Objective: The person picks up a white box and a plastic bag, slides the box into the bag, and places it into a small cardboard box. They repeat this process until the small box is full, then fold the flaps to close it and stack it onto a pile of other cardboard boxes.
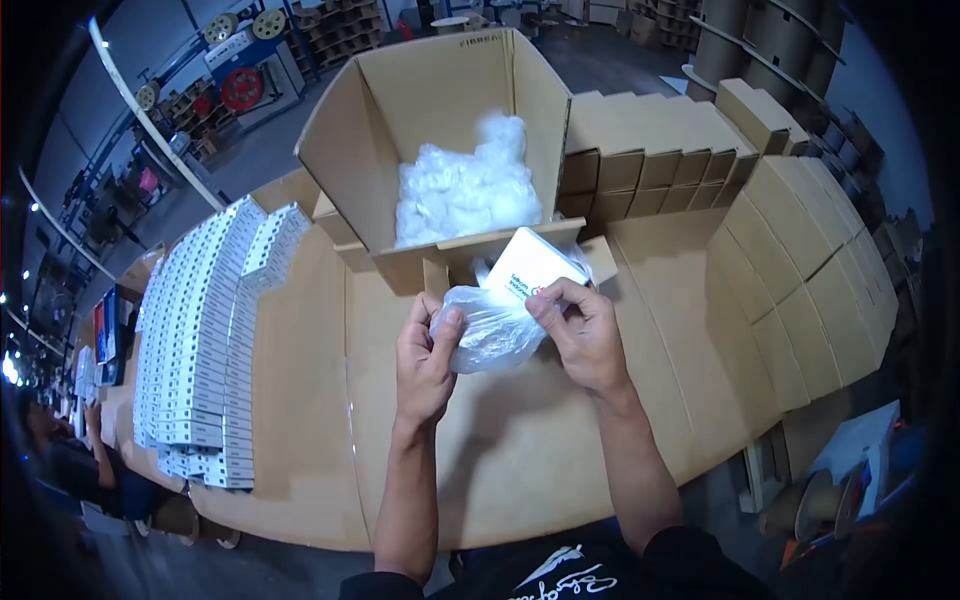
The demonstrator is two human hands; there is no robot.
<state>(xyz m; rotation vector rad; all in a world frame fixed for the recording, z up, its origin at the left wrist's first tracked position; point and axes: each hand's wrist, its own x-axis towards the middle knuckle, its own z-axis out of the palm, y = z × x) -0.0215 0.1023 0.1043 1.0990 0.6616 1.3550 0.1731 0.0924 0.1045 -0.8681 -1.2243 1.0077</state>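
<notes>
Table (300, 420): cardboard-covered, with rows of flat white boxes (200, 340) at its left.
Open carton (400, 110): holds bagged white bundles (465, 190).
Small white box (525, 268): half inside a clear plastic bag (492, 335), above the table.
Left hand (425, 365), right hand (585, 335): fingers pinching the bag film. Risk: thin film may tear or slip and the box drop.

open carton (350, 150) ahead, white boxes (205, 340) left, bare cardboard between
</notes>
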